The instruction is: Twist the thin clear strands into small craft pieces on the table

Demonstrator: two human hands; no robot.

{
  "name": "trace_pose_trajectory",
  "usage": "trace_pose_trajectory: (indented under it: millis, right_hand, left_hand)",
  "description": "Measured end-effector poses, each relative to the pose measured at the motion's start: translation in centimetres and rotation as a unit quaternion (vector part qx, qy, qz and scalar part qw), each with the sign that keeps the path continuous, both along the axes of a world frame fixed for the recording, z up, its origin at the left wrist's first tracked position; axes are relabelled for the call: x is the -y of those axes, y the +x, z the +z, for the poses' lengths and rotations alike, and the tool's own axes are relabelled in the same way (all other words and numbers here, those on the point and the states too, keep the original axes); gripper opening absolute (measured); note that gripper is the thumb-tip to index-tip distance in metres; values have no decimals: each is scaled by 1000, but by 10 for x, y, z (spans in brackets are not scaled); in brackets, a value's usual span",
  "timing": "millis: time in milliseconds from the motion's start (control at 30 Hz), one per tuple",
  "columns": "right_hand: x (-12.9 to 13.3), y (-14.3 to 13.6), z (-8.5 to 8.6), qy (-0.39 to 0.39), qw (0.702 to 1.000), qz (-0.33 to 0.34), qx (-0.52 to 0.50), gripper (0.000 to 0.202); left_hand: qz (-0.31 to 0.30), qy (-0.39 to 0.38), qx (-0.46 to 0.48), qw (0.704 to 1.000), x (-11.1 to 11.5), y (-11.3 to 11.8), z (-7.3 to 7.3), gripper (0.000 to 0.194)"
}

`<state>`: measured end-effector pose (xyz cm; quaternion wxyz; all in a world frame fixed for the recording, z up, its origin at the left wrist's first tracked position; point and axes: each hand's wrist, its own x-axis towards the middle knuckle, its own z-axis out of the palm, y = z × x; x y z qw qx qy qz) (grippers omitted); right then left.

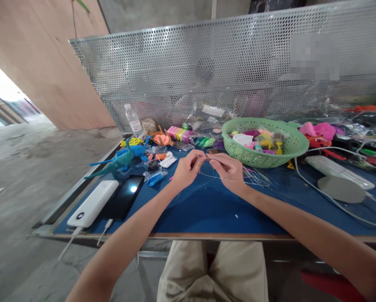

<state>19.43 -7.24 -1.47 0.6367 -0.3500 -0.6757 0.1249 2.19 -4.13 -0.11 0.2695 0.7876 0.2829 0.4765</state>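
Observation:
My left hand (189, 167) and my right hand (228, 170) meet fingertip to fingertip above the middle of the blue table (207, 209). The fingers of both are pinched together around a small thing too hidden to name. A thin pale wire (238, 181) loops out below my hands toward the right. More thin clear strands (259, 176) lie on the table beside my right hand. Behind that hand stands a green basket (260, 159) with colourful pieces in it.
Dinosaur toys (121, 161), a white power bank (92, 203) and a black phone (125, 197) lie at the left. A bottle (133, 121) stands behind them. At the right are a white cable and a grey disc (342, 188). A perforated metal panel (175, 63) rises behind.

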Motion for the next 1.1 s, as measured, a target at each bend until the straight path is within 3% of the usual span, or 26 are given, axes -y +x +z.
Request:
trace_pose_trajectory:
  millis: [200, 300, 400, 500, 667, 867, 1100]
  right_hand:
    - [-5, -2, -2, -112, 986, 76, -100, 21]
    - [-9, 0, -1, -157, 969, 122, -149, 22]
    - [-12, 5, 2, -167, 951, 155, -208, 21]
    - [-14, 11, 4, -151, 947, 154, -236, 19]
    - [-16, 15, 2, -145, 959, 135, -201, 20]
    - [-15, 13, -5, -178, 960, 144, -164, 27]
    - [-13, 12, -5, -161, 970, 151, -103, 26]
  left_hand:
    - [46, 16, -22, 999, 8, 3, 2, 18]
    - [32, -13, 10, 999, 15, 7, 5, 22]
    - [-50, -119, 94, 987, 20, 9, 12, 31]
    - [-126, -266, 130, 947, 22, 10, 17, 42]
    - [-148, -370, 171, 901, 22, 10, 19, 46]
    - [-149, -398, 176, 888, 21, 10, 20, 42]
    - [-77, -296, 141, 941, 21, 9, 16, 30]
